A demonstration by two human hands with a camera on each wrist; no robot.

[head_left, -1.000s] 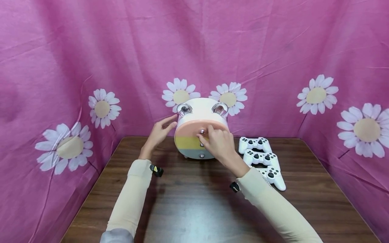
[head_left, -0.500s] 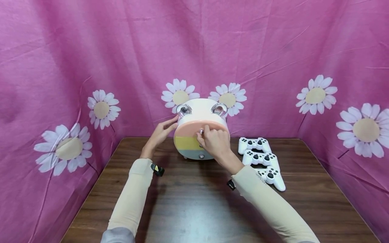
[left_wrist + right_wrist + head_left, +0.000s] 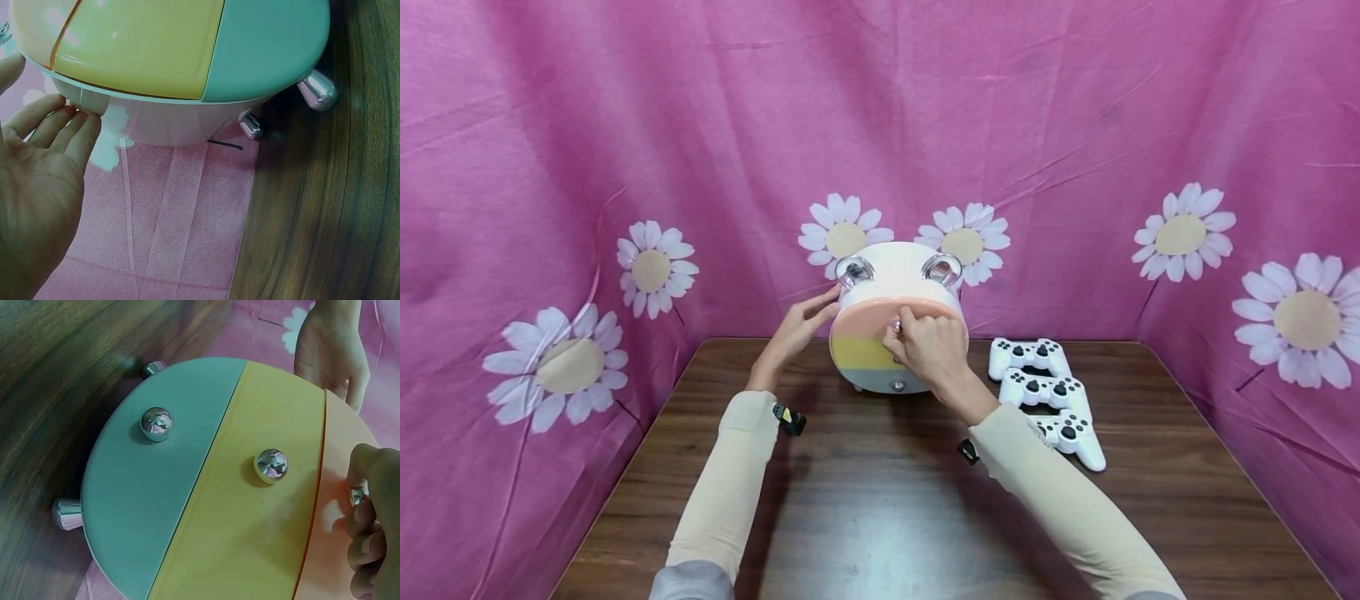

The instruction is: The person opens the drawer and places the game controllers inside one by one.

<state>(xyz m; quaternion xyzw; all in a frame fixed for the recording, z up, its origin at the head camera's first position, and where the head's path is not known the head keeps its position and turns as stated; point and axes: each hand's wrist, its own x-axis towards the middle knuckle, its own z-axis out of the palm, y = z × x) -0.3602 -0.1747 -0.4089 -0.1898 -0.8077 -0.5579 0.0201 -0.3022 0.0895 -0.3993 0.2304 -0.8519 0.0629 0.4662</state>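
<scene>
A small round drawer cabinet (image 3: 891,279) stands upright at the back middle of the table. Its front has a peach drawer (image 3: 859,317), a yellow drawer (image 3: 250,506) and a green drawer (image 3: 150,481), top to bottom. My right hand (image 3: 934,354) pinches the shiny knob (image 3: 358,497) of the peach drawer between thumb and curled index finger. Against the cabinet's left side rest the fairly straight fingers of my left hand (image 3: 792,337), palm towards it. Silver knobs show on the yellow and green drawers in the right wrist view. A thin orange line marks the peach drawer's lower edge.
Several white game controllers (image 3: 1047,392) lie close together right of the cabinet. Two chrome rings (image 3: 854,271) sit on its top, and short metal feet (image 3: 317,90) hold it up. A pink flowered cloth (image 3: 737,167) hangs behind the wooden table (image 3: 865,517).
My right hand has moved slightly left and its thumb and finger have closed on the peach drawer's knob. My left fingers have come a little nearer the cabinet's side.
</scene>
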